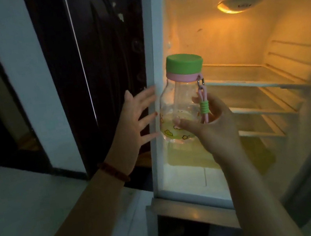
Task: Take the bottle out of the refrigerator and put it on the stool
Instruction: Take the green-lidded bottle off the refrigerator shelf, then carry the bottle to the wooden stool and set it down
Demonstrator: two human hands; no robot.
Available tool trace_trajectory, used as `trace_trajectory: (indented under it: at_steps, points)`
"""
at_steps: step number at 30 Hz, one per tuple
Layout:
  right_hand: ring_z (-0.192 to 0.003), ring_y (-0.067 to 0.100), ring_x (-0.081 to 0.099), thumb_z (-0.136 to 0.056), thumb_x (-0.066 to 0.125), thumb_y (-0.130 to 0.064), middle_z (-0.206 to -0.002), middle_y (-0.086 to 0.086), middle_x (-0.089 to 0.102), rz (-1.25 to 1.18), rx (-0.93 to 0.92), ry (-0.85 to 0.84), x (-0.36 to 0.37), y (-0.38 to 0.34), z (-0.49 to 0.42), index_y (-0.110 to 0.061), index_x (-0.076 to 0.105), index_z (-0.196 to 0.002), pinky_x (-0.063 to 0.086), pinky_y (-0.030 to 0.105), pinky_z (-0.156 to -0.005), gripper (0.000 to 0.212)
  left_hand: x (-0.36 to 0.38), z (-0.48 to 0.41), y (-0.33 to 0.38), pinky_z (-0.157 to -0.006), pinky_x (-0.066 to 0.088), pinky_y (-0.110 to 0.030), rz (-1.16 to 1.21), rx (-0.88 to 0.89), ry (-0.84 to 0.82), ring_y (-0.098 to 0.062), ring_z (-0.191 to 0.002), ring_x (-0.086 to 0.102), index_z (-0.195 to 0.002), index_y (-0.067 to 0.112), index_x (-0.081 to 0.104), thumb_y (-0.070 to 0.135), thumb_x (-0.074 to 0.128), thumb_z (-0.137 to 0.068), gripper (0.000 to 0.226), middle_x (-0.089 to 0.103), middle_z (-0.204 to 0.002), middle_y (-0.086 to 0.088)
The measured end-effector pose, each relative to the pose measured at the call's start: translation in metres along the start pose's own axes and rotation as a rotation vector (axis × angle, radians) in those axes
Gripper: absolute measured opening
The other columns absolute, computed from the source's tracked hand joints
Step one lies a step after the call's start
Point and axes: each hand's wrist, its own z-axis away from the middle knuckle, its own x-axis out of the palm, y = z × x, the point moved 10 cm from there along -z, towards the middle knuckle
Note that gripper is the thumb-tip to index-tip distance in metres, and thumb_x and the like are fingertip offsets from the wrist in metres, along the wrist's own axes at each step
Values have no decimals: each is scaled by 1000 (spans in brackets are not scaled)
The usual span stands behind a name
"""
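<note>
While the refrigerator (157,35) stood open and lit amber inside, these things showed:
Bottle (180,101): clear, upright, green cap over a pink collar, held in front of the fridge's left edge, clear of the shelves (247,79).
Writing: none readable; only small cartoon prints low on the bottle.
Strap (203,105): pink with green coils, hanging from a ring at the collar.
Right hand (211,123): wrapped around the bottle's lower part.
Left hand (136,121): fingers spread, holding nothing, just beside the bottle.
Bracelet (114,171): dark red, on the left wrist.
</note>
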Motion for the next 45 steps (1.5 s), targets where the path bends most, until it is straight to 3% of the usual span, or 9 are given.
trace_trajectory:
  at_steps: [4, 8, 13, 20, 25, 29, 35, 39, 45]
  points:
    - [-90, -10, 63, -59, 88, -16, -102, -21, 64, -34, 21, -106, 44, 3, 34, -40, 55, -106, 54, 12, -67, 63, -43, 37, -3, -103, 34, -53, -15, -38, 109, -23, -129, 40, -118, 42, 47, 62, 8, -83, 57, 41, -143, 8]
    - [-84, -12, 64, -58, 88, -12, -97, -21, 66, -62, 57, -184, 86, 6, 65, -31, 57, -112, 54, 11, -66, 66, -89, 76, -1, -105, 33, -54, -31, -85, 243, -23, -128, 42, -127, 34, 45, 55, 5, -88, 60, 42, -143, 6]
    - [-83, -10, 64, -60, 87, -13, -101, -15, 67, -94, 62, -305, 146, 2, 100, -24, 58, -119, 52, 8, -64, 67, -144, 129, 5, -104, 34, -54, -87, -49, 384, -23, -127, 43, -119, 38, 47, 65, 17, -66, 67, 44, -142, 6]
    - [-82, -15, 63, -63, 84, -11, -100, -16, 66, -144, 45, -539, 243, -13, 135, -27, 55, -116, 47, 2, -61, 63, -221, 182, 9, -102, 36, -54, -100, -23, 569, -22, -124, 47, -107, 47, 54, 75, 25, -61, 60, 50, -134, 12]
    - [-96, 5, 69, -61, 86, -11, -111, -6, 69, -196, 79, -668, 318, -11, 155, -23, 56, -123, 59, 21, -74, 70, -278, 211, 12, -101, 38, -52, -105, -9, 703, -19, -121, 49, -106, 46, 54, 73, 23, -62, 60, 51, -132, 12]
    - [-99, 10, 69, -61, 86, -11, -113, -4, 69, -223, 105, -754, 382, -8, 165, -25, 55, -124, 60, 29, -79, 72, -332, 222, 8, -100, 39, -48, -76, -6, 800, -17, -119, 49, -105, 45, 54, 72, 24, -59, 62, 54, -123, 17]
    - [-97, 1, 64, -61, 86, -10, -100, -21, 63, -255, 102, -861, 480, -10, 159, -40, 52, -111, 56, 14, -76, 67, -420, 213, 13, -101, 40, -50, -78, 21, 915, -18, -120, 50, -107, 44, 58, 74, 24, -67, 61, 54, -131, 9]
    - [-86, -9, 64, -61, 86, -8, -101, -18, 64, -269, 119, -931, 547, -9, 148, -30, 54, -117, 52, 6, -63, 68, -480, 203, 15, -98, 41, -47, -101, 25, 988, -14, -118, 52, -109, 45, 59, 70, 20, -72, 59, 58, -125, 14]
    - [-104, 8, 64, -62, 87, -15, -116, -10, 65, -259, 38, -1050, 636, -10, 147, -29, 54, -125, 52, 5, -70, 73, -551, 207, 10, -98, 41, -48, -123, 16, 1116, -15, -119, 52, -116, 41, 56, 68, 19, -73, 63, 60, -122, 14]
